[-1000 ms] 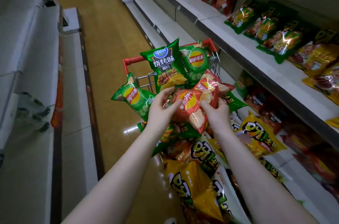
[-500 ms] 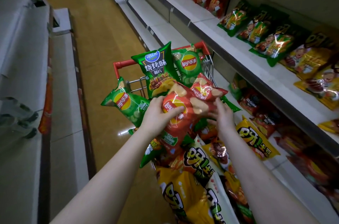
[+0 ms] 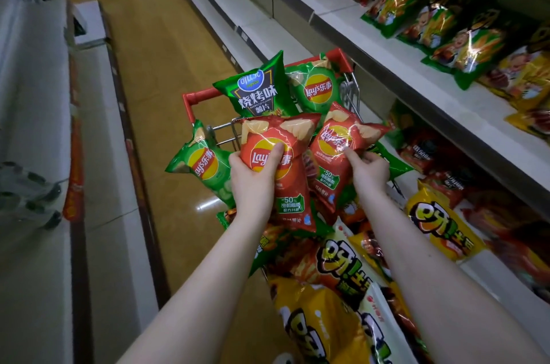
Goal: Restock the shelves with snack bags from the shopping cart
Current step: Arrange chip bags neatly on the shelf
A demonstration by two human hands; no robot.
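While the left hand and right hand are each pinching a red Lay's bag, lifting them straight up is looking safest.

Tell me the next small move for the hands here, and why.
Probably swing both hands right toward the white metal shelf. The left hand grips one red foil Lay's crisp bag and the right hand grips a second red foil Lay's crisp bag, both held above the red-handled wire shopping cart, and that shelf shows a bare stretch nearby.
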